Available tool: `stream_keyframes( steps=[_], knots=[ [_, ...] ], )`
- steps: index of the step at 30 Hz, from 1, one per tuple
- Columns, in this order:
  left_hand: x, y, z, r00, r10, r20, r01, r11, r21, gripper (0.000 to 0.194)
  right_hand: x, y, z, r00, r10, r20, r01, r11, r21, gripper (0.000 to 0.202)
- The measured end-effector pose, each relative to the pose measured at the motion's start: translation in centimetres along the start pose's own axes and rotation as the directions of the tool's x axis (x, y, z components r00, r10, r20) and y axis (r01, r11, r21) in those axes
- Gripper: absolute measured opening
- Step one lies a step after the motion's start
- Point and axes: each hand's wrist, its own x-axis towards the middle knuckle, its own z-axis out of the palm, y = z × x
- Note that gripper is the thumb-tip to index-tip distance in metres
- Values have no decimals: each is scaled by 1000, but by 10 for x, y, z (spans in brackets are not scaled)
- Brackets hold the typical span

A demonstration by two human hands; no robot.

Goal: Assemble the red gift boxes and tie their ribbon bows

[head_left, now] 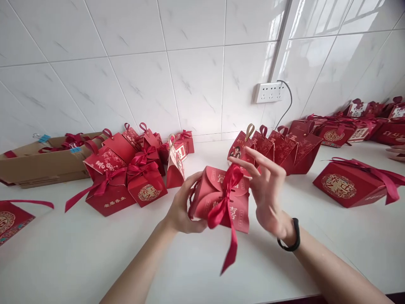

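The person's left hand [182, 210] grasps a ribbon-tied red gift box [211, 189] marked 喜, near centre; the right hand [268, 192], splayed, hovers by its right edge. Farther left, a red carton [110, 197] reads 安居乐业.

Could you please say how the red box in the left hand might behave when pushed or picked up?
The red box will probably dent if squeezed, since its walls look like folded card. Its bow should flop, as a ribbon tail hangs loose. Its angular shape suggests sliding rather than rolling.
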Motion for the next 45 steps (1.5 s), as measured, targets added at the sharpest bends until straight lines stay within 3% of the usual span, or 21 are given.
stream_keyframes(
  steps=[1,3,5,8,10,14,17,20,25,28,32,36,41,45],
  knots=[
    [2,2,0,998,-44,47,46,999,-26,82,2,0,0,986,163,-22,-162,986,47,59],
    [5,2,-2,978,-185,93,193,978,-83,70,7,2,-1,894,443,-63,-437,895,90,44],
    [9,-3,-3,941,-336,-32,330,937,-113,64,10,8,-1,795,601,-77,-600,799,45,35],
    [14,-14,-4,816,-478,-325,465,877,-123,57,13,18,0,773,634,-13,-633,770,-77,26],
    [15,-17,-4,775,-528,-348,499,848,-178,47,13,21,0,779,626,40,-615,775,-144,18],
    [13,-10,-3,837,-474,-275,411,875,-257,45,13,21,0,789,612,59,-599,787,-146,18],
    [12,-3,1,862,-394,-320,352,918,-185,39,15,18,-2,742,668,60,-670,742,27,23],
    [12,0,4,853,-380,-358,350,925,-148,39,15,18,-3,722,690,49,-692,720,53,31],
    [13,-1,6,786,-397,-473,436,900,-31,35,13,24,-2,790,613,8,-600,777,-190,28],
    [13,-1,6,804,-353,-478,423,905,42,27,10,29,-2,776,630,11,-623,770,-138,28],
    [13,1,6,819,-366,-442,413,910,11,22,10,32,-3,779,627,-15,-626,777,-66,31],
    [13,4,6,844,-384,-375,411,912,-9,20,13,32,-5,779,622,-81,-627,769,-127,34],
    [12,5,3,844,-427,-326,406,904,-134,29,17,31,-11,743,669,-24,-669,741,-59,34],
    [16,11,4,851,-399,-340,409,911,-46,33,19,23,-11,753,658,-7,-650,742,-162,36]
  ],
)
